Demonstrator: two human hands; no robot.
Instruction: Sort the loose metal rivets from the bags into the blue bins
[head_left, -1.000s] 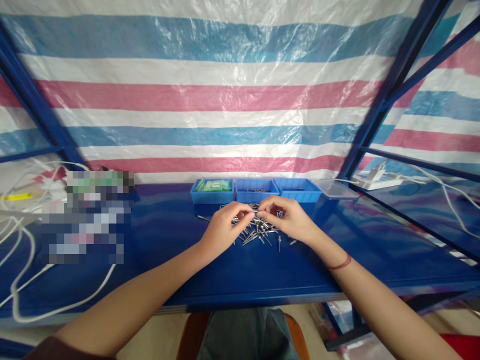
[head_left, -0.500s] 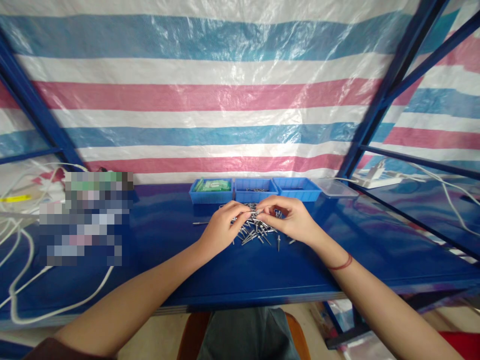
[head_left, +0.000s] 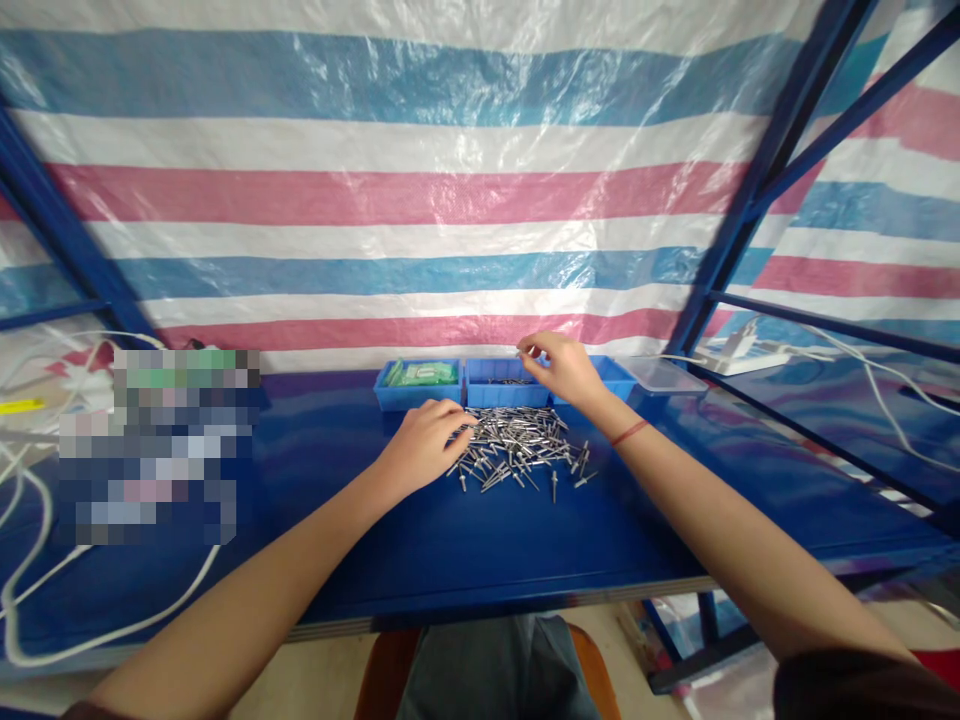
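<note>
A loose pile of silvery blind rivets (head_left: 517, 440) lies on the blue table. At its left edge is my left hand (head_left: 424, 442), thumb and fingertips curled together among the rivets; what they hold is too small to make out. My right hand (head_left: 566, 368) is raised at the back, above the divide between the middle blue bin (head_left: 499, 393) and the right blue bin (head_left: 615, 373). Its thumb and forefinger are pinched, and I cannot make out what is between them. Small dark metal pieces lie in the middle bin.
The left blue bin (head_left: 416, 398) holds green plastic packets (head_left: 421, 374). A clear plastic lid (head_left: 667, 376) lies right of the bins, with a white power strip (head_left: 742, 355) beyond. White cables (head_left: 112, 640) loop at the left. A striped sheet (head_left: 420, 190) hangs behind.
My hands were together over the pile, pinching a small metal piece. The right has moved up and back over the bins; the left has drawn left to the pile's edge, uncovering the rivets.
</note>
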